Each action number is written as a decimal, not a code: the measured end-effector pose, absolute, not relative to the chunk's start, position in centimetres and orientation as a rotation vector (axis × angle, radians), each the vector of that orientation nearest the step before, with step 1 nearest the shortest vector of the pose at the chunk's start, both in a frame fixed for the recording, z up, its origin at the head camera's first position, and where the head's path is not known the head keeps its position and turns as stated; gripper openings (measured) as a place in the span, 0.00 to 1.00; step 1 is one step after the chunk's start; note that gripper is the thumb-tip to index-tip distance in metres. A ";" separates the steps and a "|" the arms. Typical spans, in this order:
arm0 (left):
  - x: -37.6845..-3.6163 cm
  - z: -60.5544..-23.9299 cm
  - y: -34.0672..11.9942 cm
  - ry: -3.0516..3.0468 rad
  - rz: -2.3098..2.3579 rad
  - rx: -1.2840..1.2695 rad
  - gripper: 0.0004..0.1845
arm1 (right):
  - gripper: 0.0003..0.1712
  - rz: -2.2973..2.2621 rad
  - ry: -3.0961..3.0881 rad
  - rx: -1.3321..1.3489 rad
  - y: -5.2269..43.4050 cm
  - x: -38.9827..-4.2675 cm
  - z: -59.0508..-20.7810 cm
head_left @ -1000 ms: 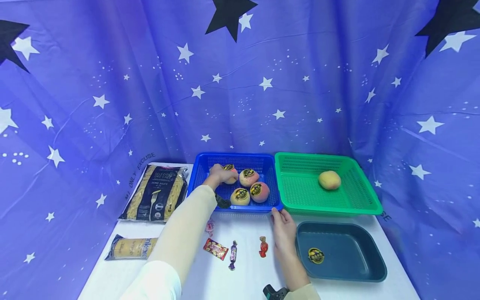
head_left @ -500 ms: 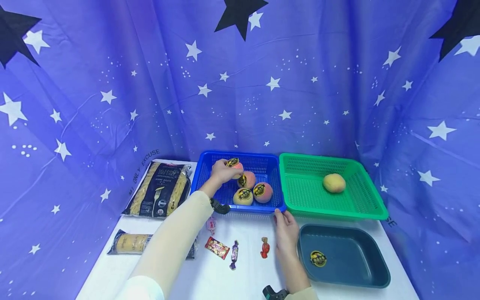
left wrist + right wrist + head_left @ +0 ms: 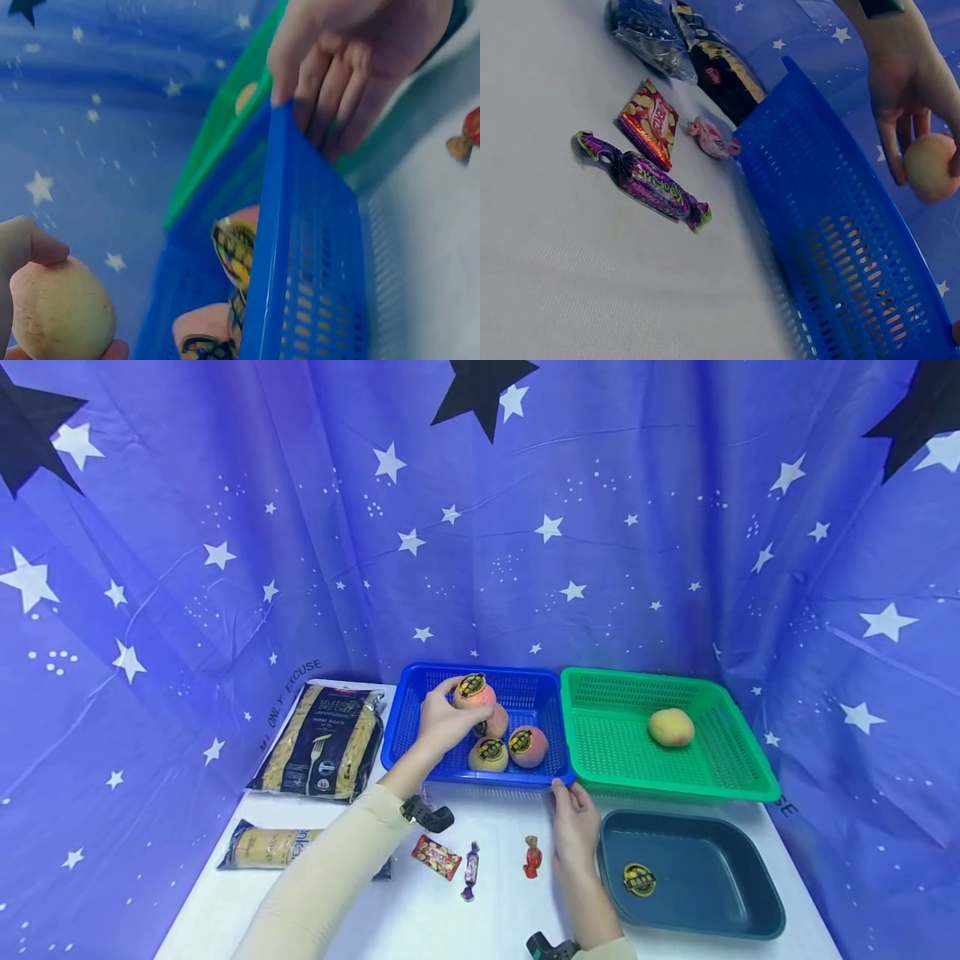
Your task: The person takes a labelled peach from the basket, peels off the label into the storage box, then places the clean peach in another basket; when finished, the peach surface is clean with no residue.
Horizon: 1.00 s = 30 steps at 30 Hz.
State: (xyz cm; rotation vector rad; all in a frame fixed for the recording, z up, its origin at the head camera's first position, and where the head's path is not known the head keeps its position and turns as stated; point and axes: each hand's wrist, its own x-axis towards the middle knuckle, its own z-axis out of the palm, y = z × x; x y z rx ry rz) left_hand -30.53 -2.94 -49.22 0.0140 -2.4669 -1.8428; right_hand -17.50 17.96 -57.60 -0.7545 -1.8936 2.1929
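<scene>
Gripping a gold-and-black-stickered peach (image 3: 475, 694), left hand (image 3: 442, 723); right hand (image 3: 574, 820) fingers curled over blue basket (image 3: 405, 727) rim

Lower left of frame: left hand (image 3: 19, 262) grips a peach (image 3: 60, 309). Centre: blue basket (image 3: 307, 255) holding stickered peaches (image 3: 236, 244). Top: right hand (image 3: 352, 60) fingers grip the basket rim. Green basket (image 3: 225, 127) lies beyond.
</scene>
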 end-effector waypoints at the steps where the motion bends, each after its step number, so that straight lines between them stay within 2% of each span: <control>1: -30.1 -49.1 -2.9 -2.455 -1.841 -0.013 0.40 | 0.39 2.193 -1.891 -0.755 18.0 -17.5 -57.6; 11: -24.8 -49.0 -2.9 -2.388 -1.795 -0.299 0.40 | 0.38 2.203 -1.891 -0.755 18.3 -17.6 -57.4; 17: -21.3 -50.3 -3.3 -2.379 -1.829 -0.438 0.43 | 0.38 2.206 -1.910 -0.717 18.3 -17.7 -57.4; 26: -17.0 -53.1 -3.5 -2.392 -1.959 -0.456 0.45 | 0.36 2.200 -1.907 -0.724 18.5 -17.8 -57.6; 30: -15.7 -54.3 -3.6 -2.406 -1.979 -0.441 0.47 | 0.38 2.226 -1.927 -0.702 18.7 -17.6 -57.5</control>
